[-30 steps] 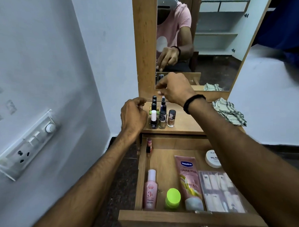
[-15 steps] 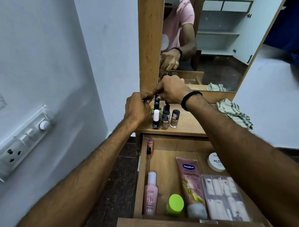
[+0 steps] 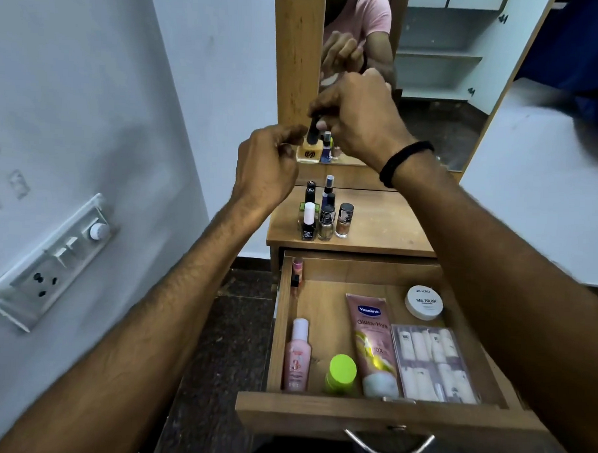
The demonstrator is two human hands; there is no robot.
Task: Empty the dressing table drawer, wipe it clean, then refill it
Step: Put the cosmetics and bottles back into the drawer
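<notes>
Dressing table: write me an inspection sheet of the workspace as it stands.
Surface: wooden table top bears a cluster of small bottles.
Job's things: open drawer holds Vaseline tube, pink bottle, green-capped jar, white tin, false-nail pack.
Clutter: nothing seen.
Grips: right hand pinches the black cap of a yellow nail polish bottle, held up; left hand curled beside it, contact unclear.
Cables: nothing seen.
Surroundings: mirror, wall socket plate, dark floor.

— What's in the open light wooden drawer?
— Pink bottle, green-lidded jar, pink Vaseline tube and clear false-nail pack along the front; white round tub back right.
— Outside it?
— Yellow black-capped polish bottle, upright, aloft.
</notes>
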